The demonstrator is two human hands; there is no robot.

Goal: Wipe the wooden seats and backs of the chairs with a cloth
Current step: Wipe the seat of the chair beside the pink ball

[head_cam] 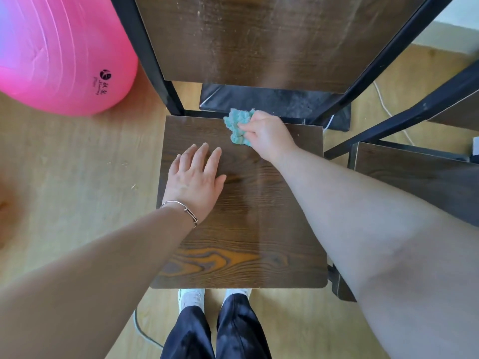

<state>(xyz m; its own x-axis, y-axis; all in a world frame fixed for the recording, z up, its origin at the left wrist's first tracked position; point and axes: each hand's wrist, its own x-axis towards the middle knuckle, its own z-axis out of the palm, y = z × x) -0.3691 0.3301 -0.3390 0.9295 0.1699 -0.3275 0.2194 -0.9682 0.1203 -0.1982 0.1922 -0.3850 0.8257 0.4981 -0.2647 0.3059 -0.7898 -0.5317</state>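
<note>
Head view: cloth [239, 126] teal, fluffy, bunched; judged light, soft, limp, likely grippy on wood; best taken as wad in fist, as now; sits at rear of seat [241, 216], just below gap under chair back [259, 37]; seat flat, rigid, smooth laminate, probably steady under pressure; right hand [267, 136] curled round cloth, pressing it to seat near back edge; left hand [195, 177] flat, fingers straight and slightly spread, palm resting on seat left of centre, holding nothing; second chair seat [420, 177] just beside, right.
</note>
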